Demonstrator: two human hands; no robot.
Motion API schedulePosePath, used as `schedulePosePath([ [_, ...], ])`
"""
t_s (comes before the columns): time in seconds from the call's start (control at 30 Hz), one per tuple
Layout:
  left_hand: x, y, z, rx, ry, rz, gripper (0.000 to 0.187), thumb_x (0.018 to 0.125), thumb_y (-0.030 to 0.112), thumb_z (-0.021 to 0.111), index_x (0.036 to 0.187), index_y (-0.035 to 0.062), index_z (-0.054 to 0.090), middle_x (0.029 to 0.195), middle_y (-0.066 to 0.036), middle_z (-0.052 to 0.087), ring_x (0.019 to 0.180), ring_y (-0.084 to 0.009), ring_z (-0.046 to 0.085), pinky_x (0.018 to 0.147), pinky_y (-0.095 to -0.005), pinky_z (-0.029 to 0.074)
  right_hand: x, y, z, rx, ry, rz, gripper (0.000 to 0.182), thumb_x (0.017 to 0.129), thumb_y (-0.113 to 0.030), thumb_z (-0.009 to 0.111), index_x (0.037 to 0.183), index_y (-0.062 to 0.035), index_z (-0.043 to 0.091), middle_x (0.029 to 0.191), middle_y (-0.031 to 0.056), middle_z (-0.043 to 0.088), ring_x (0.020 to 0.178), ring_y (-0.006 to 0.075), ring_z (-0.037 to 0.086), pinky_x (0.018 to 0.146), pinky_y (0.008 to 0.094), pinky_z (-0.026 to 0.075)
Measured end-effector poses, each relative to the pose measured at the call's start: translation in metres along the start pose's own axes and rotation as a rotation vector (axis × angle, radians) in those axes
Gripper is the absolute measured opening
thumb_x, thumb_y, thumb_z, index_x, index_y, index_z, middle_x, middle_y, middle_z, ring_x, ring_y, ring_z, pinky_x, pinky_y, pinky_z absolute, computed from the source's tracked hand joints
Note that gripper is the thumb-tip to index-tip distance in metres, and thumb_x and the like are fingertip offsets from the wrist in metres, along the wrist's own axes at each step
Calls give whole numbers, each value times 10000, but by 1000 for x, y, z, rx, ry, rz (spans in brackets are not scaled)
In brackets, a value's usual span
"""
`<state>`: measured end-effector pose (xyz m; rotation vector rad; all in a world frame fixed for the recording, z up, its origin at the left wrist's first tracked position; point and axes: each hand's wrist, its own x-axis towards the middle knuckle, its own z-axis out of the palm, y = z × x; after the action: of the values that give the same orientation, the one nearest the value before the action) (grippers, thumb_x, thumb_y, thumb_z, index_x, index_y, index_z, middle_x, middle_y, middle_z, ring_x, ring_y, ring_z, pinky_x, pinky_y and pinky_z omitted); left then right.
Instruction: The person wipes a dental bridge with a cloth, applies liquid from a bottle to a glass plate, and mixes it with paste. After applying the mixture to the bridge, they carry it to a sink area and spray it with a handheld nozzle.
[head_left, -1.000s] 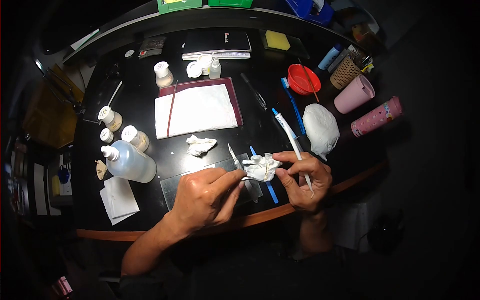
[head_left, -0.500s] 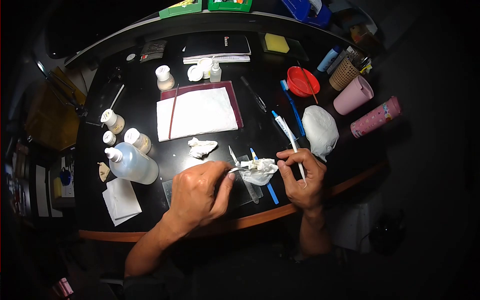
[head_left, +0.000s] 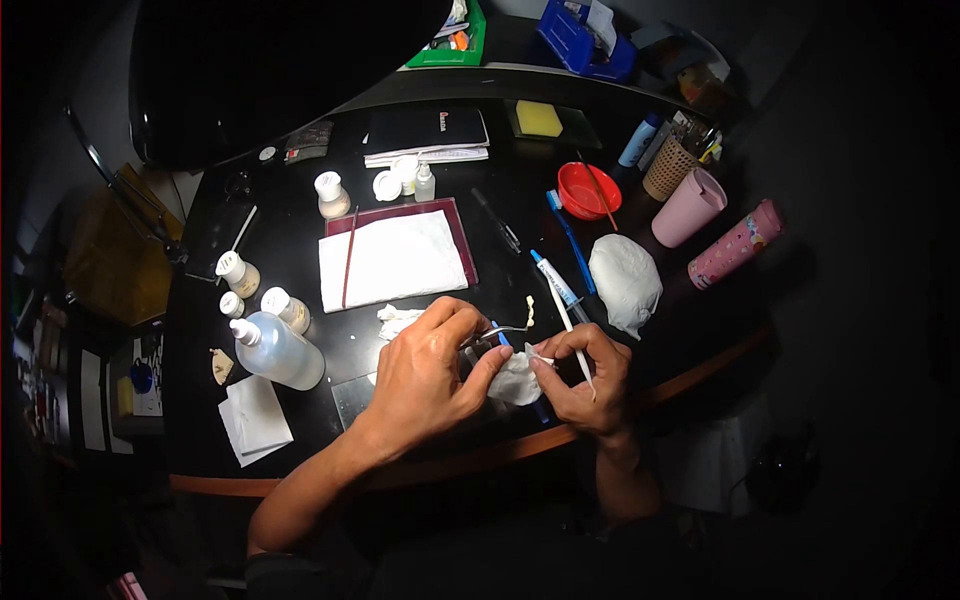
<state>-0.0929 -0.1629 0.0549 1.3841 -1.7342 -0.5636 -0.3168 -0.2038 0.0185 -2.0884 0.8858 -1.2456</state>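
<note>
My left hand (head_left: pixel 425 360) is closed around curved metal forceps (head_left: pixel 508 329). At their tip stands a small cream-coloured piece (head_left: pixel 530 313), lumpy like a row of teeth. My right hand (head_left: pixel 588 385) pinches a crumpled white tissue (head_left: pixel 516 382) just below the piece; the left thumb is close to the tissue too. Across the right fingers lies a slim white tool (head_left: pixel 581 352) with a thin pointed end. Behind that hand is a blue-capped syringe (head_left: pixel 553 275). Under the hands, a blue-handled tool (head_left: pixel 541 411) and a glass slab (head_left: pixel 350 400) are partly covered.
A folded white towel (head_left: pixel 392 262) with a brush (head_left: pixel 350 255) lies ahead. On the left stand a spray-type bottle (head_left: pixel 280 350) and several small jars (head_left: pixel 237 272). To the right are a wrapped white lump (head_left: pixel 626 282), a red bowl (head_left: pixel 588 192) and a pink tumbler (head_left: pixel 690 208). A dark lamp-like shape (head_left: pixel 280 80) hangs upper left.
My hands have come closer together. The cream piece on the forceps now shows above the tissue, and my right fingers have taken hold of the tissue. The camera view has shifted, bringing in the dark shape.
</note>
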Motion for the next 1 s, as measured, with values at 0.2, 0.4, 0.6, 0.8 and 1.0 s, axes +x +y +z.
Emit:
schedulePosePath([
  [0.2,-3,-7,7,-52,18,-14,171,986,167,754,1057,17,796,776,-128,733,624,-198,662,567,-354,492,17,-6,-14,-26,25,-132,274,862,112,760,953,-32,545,944,181,769,846,214,765,778,331,611],
  [0.4,-5,-9,7,109,53,38,147,961,188,774,1045,79,824,688,-85,679,561,-205,604,542,-368,467,34,0,-17,-41,-39,-311,291,816,179,710,985,-16,577,980,183,776,821,255,767,691,334,607],
  [0.6,-7,-12,7,174,78,84,173,927,218,801,1028,80,828,652,-79,644,565,-238,614,537,-394,468,36,6,-2,-56,-73,-398,321,796,181,756,972,-37,599,945,171,774,847,300,779,692,369,637],
  [0.8,-10,-14,8,178,95,84,188,913,216,804,1027,68,825,651,-81,641,602,-266,642,554,-409,485,36,7,1,-8,-114,-359,291,820,145,798,940,-26,596,941,183,771,867,296,788,753,382,657],
  [1.0,-10,-15,6,160,25,64,240,903,139,765,1129,64,797,708,-100,663,637,-288,665,572,-422,503,36,10,9,79,-46,-230,241,853,90,819,912,-18,612,913,143,771,803,227,778,689,322,626],
])
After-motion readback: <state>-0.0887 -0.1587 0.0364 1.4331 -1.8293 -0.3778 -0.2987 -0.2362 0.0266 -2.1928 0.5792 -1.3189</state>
